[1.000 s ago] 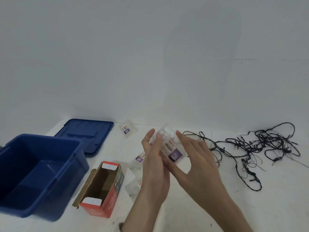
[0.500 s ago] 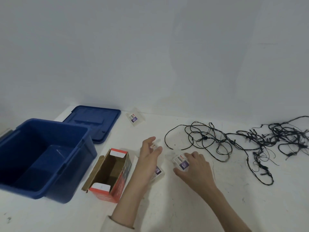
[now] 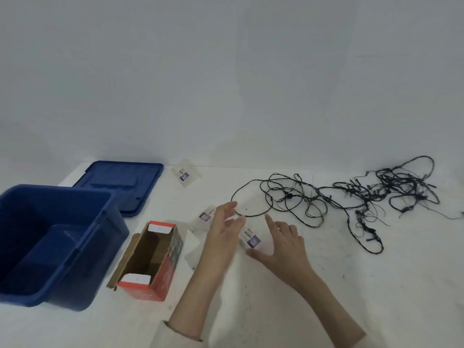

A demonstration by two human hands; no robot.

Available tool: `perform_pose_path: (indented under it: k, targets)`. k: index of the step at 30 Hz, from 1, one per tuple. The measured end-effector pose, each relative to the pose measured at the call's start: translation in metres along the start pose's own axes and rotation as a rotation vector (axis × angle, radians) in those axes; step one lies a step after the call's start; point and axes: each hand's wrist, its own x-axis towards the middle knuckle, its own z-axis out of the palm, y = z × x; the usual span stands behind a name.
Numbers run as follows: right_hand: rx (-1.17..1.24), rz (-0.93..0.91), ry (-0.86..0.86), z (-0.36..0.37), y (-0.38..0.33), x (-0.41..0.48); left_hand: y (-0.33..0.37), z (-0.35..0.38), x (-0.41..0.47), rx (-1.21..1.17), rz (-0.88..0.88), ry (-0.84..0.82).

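Closest to me, a pale sleeve [image 3: 175, 332] cuffs the left forearm, and both forearms reach out over the white bench [image 3: 376, 285]. To their left a red carton [image 3: 160, 277] lies on its side, its flaps open and its brown inside showing. The left hand [image 3: 222, 237] hovers edge-on, fingers straight and slightly spread, its grip loose on nothing. The right hand [image 3: 285, 249] is just beside it, palm down, forefinger pointing away and thumb stretched toward the left hand; its grip is open as well. Between the two hands, flat on the bench, lies a small clear packet [image 3: 251, 239] with a purple-and-white label; I cannot tell whether the thumb touches it. A big blue bin [image 3: 105, 247] stands at the left, just beside the carton. Just past the left hand's fingers lies a second packet [image 3: 207, 215]. Farther back and to the right sprawls a tangle of black wire [image 3: 351, 197], one loop coming near the fingertips. The blue lid [image 3: 120, 182] lies flat behind the bin, and a third packet [image 3: 185, 174] sits by the wall
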Motion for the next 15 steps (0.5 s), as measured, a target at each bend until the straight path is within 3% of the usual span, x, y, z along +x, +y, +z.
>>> perform_pose_path:
  k: [5, 9, 15]
  targets:
    - [0.109, 0.121, 0.144, -0.046, 0.053, -0.032, -0.009, 0.065, -0.007, 0.100, 0.035, -0.260]
    - [0.007, 0.361, 0.250, -0.092, 0.116, -0.078, -0.017, 0.138, -0.029, 0.214, 0.018, -0.542]
    - [-0.250, 0.778, 0.114, -0.129, 0.185, -0.148, -0.024, 0.207, -0.064, 0.266, -0.018, -0.790]
